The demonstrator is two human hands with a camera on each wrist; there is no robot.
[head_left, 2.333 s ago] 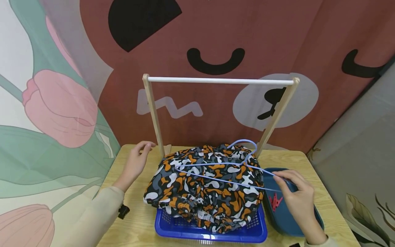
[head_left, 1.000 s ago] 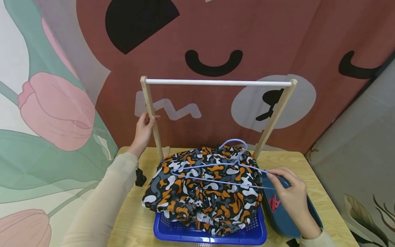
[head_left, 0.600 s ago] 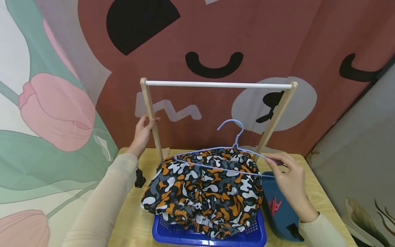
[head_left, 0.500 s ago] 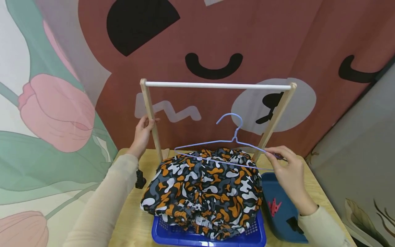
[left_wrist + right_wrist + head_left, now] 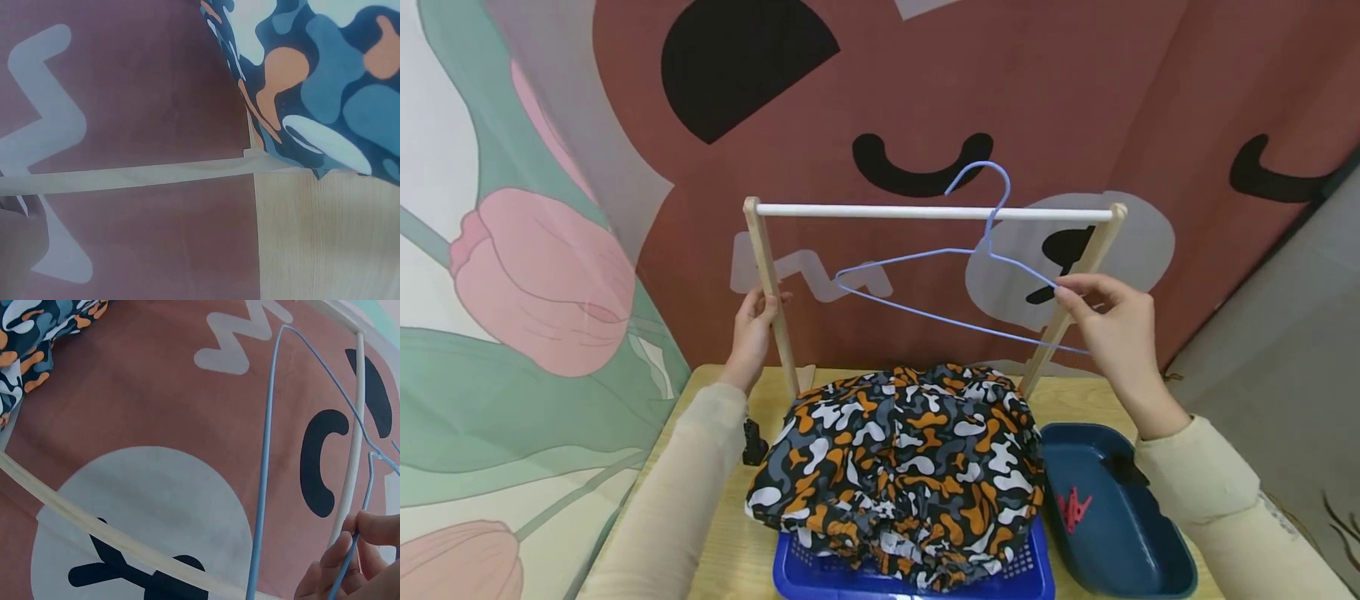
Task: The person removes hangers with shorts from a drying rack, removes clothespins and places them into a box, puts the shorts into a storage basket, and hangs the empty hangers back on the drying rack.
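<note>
My left hand holds the left wooden post of a small clothes rack partway up; in the left wrist view only part of that hand shows at the edge. Between thumb and fingers, my right hand pinches the right arm of a bare blue clothes hanger. Its hook rises above the rack's white rod, the open tip facing left. Whether hook and rod touch, I cannot tell. Thumb and fingertips on the hanger wire also show in the right wrist view.
A bunched camouflage-patterned garment fills a blue basket below the rack. To its right stands a dark teal tray with red clothespins. A printed cloth backdrop hangs behind the wooden table.
My left hand has gone from beside the garment to the rack's left post. The right hand has lifted the hanger from over the garment to the height of the rod.
</note>
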